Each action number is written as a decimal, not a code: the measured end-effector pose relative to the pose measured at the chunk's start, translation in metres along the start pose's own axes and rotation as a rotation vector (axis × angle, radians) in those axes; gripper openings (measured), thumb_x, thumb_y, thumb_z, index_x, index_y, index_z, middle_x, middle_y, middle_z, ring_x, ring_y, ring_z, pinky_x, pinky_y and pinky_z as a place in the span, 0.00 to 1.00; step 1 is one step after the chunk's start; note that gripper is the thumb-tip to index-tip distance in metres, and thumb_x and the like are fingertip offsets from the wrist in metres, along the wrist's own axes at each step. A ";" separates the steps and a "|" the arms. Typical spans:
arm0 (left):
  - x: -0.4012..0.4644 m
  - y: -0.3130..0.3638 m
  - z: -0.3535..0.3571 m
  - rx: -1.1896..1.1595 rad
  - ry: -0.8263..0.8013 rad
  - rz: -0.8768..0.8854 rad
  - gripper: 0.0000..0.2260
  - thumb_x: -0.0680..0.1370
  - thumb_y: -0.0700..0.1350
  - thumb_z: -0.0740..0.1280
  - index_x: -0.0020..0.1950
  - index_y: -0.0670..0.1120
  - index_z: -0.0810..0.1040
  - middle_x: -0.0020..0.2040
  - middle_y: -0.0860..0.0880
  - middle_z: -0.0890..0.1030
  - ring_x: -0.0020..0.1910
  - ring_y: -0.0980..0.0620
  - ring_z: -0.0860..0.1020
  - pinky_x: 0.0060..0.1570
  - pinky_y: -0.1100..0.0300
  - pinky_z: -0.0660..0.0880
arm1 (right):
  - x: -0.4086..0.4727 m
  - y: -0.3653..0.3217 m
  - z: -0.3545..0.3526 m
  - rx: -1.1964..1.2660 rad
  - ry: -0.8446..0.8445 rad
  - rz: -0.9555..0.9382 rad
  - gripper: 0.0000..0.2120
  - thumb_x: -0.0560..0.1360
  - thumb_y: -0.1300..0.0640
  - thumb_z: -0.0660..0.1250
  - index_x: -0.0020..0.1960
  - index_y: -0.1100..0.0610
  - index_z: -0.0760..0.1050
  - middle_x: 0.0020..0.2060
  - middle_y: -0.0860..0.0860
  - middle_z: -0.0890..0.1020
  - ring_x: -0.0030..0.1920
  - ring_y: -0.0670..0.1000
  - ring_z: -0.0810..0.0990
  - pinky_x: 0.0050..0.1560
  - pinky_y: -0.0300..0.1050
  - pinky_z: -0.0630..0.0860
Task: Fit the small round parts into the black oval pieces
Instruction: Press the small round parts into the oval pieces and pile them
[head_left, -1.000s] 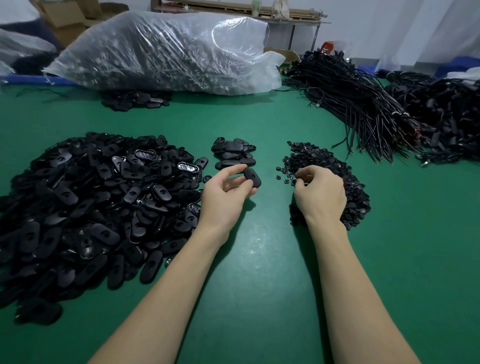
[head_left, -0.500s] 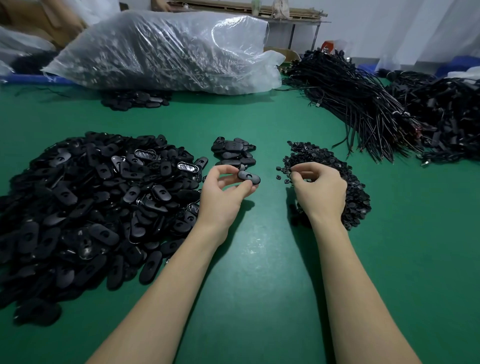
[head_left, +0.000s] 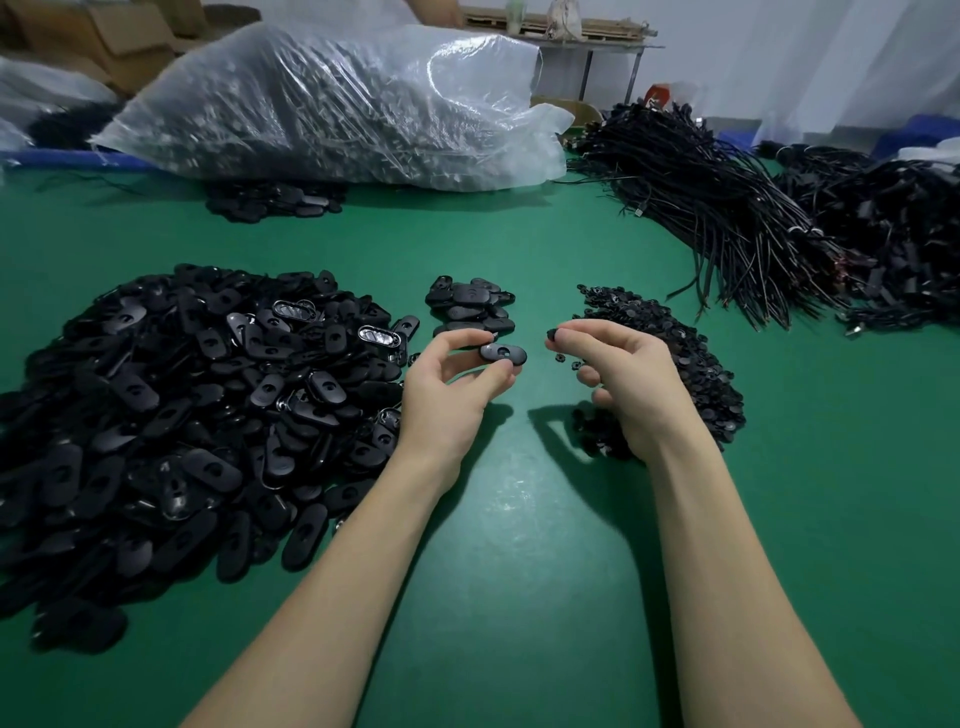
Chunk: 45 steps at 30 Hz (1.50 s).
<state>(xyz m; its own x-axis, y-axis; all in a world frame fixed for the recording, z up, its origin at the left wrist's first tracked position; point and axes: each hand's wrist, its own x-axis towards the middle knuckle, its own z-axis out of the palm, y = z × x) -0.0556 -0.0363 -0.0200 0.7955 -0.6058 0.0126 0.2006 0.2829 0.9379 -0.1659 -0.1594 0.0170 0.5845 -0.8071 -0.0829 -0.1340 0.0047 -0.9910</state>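
Since a second ago, your right hand (head_left: 631, 382) has lifted off the heap of small round parts (head_left: 670, 358) and swung inward, and your left hand (head_left: 447, 387) has turned its oval piece (head_left: 503, 353) from a slant to lie nearly flat.

Going left to right across the green table (head_left: 519, 545): the big pile of black oval pieces (head_left: 182, 415) sprawls at your left forearm; a small stack of ovals (head_left: 470, 306) sits just beyond your left fingertips, perhaps the finished ones. Your left hand pinches the single oval between thumb above and fingers below, its long axis running left to right, its free end pointing toward your right hand. A narrow gap of bare table separates the two hands. Your right hand pinches a round part (head_left: 551, 335) at its thumb and forefinger tips, level with the oval and just to its right; the remaining fingers curl loosely, and whether they hold spare parts cannot be told.

Judged from this, the coming move turns on that gap: the round part must travel left to the oval's recess, which faces up near the middle. Your right hand is the nearer to it. Bundled black cables (head_left: 727, 208) lie far right, well clear.
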 end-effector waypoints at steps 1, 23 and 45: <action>0.000 0.000 0.000 0.002 -0.001 0.002 0.13 0.74 0.31 0.74 0.54 0.43 0.79 0.50 0.42 0.84 0.50 0.44 0.86 0.55 0.55 0.81 | 0.001 0.000 0.000 -0.001 0.003 0.002 0.02 0.74 0.52 0.76 0.46 0.49 0.86 0.41 0.41 0.86 0.34 0.44 0.71 0.34 0.36 0.67; 0.001 -0.003 -0.001 0.012 -0.006 0.033 0.13 0.73 0.32 0.75 0.55 0.42 0.81 0.47 0.44 0.86 0.45 0.53 0.85 0.48 0.61 0.81 | -0.002 -0.003 0.013 0.011 -0.208 -0.035 0.12 0.82 0.64 0.64 0.52 0.55 0.85 0.42 0.48 0.80 0.29 0.44 0.72 0.26 0.33 0.65; 0.000 -0.004 -0.001 0.006 -0.023 0.058 0.11 0.75 0.30 0.72 0.54 0.41 0.80 0.45 0.43 0.87 0.48 0.48 0.86 0.49 0.60 0.81 | -0.007 -0.009 0.023 -0.094 -0.020 0.012 0.04 0.72 0.58 0.78 0.40 0.52 0.85 0.26 0.44 0.79 0.26 0.45 0.69 0.24 0.33 0.64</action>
<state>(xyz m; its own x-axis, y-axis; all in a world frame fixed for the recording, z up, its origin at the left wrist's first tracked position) -0.0557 -0.0372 -0.0239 0.7920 -0.6059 0.0748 0.1513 0.3135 0.9374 -0.1502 -0.1401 0.0240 0.5984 -0.7953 -0.0973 -0.2149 -0.0423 -0.9757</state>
